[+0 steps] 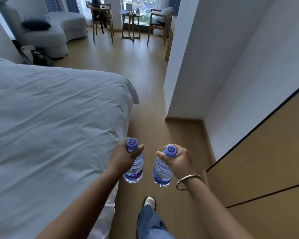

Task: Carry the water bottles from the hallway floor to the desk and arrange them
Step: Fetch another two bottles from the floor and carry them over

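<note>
Two clear water bottles with purple caps hang upright in front of me above the wooden floor. My left hand [123,156] grips the neck of the left bottle [135,169] just below its cap. My right hand [179,160] grips the neck of the right bottle [161,171], and a metal bangle sits on that wrist. A light wooden desk edge [169,40] shows past the white wall corner far ahead on the right; its top is mostly hidden.
A bed with white bedding [50,126] fills the left. A white wall [205,66] and wooden panels [266,169] line the right. A narrow floor strip [145,83] runs ahead to a small round table [131,16], two chairs and a grey sofa [47,26].
</note>
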A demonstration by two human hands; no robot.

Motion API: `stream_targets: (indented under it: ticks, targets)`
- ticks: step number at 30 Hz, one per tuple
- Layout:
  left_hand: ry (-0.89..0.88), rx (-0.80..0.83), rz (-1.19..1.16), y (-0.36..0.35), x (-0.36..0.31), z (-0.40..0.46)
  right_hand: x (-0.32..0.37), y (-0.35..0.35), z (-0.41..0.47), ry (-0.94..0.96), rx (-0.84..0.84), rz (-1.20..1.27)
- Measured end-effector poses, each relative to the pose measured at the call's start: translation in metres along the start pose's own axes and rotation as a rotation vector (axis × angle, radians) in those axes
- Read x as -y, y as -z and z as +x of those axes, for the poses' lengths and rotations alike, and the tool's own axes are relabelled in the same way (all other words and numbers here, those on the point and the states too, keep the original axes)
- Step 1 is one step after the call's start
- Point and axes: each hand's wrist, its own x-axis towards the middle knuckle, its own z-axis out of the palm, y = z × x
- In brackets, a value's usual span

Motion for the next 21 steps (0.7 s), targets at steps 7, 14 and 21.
stream_targets:
  ticks: [7, 14, 21]
  targets:
    - [0.016, -0.041, -0.007, -0.021, -0.03, 0.135, 0.008, 0.003, 0.15, 0.032, 0.035, 0.012]
    - [-0.001, -0.086, -0.003, -0.036, -0.059, 0.251, 0.018, 0.013, 0.273, 0.104, 0.065, -0.004]
    - [-0.024, -0.025, 0.011, -0.054, -0.066, 0.37, 0.012, 0.007, 0.389, 0.072, 0.085, 0.0]
